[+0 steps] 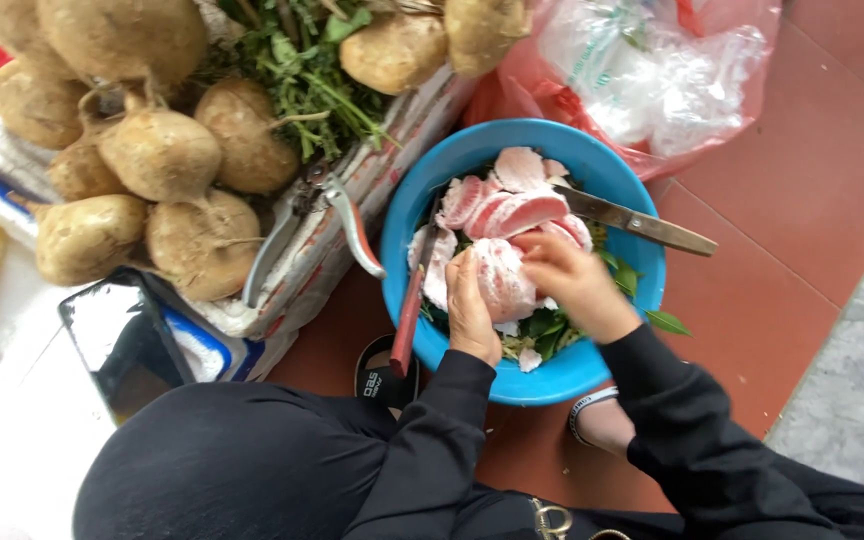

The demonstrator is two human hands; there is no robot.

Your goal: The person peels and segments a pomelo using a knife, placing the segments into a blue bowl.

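My left hand and my right hand both grip a peeled, pink-white piece of pomelo over a blue plastic bowl. My fingers press into the fruit from both sides. More pink pomelo segments and green leaves lie in the bowl. A long knife rests across the bowl's right rim. Leaning on the left rim is a red-handled knife. Both sleeves are black.
Large tan tubers with green stalks are piled on a woven sack at upper left, with pruning shears on it. A dark glossy device lies left. Plastic bags sit behind the bowl on the red tile floor.
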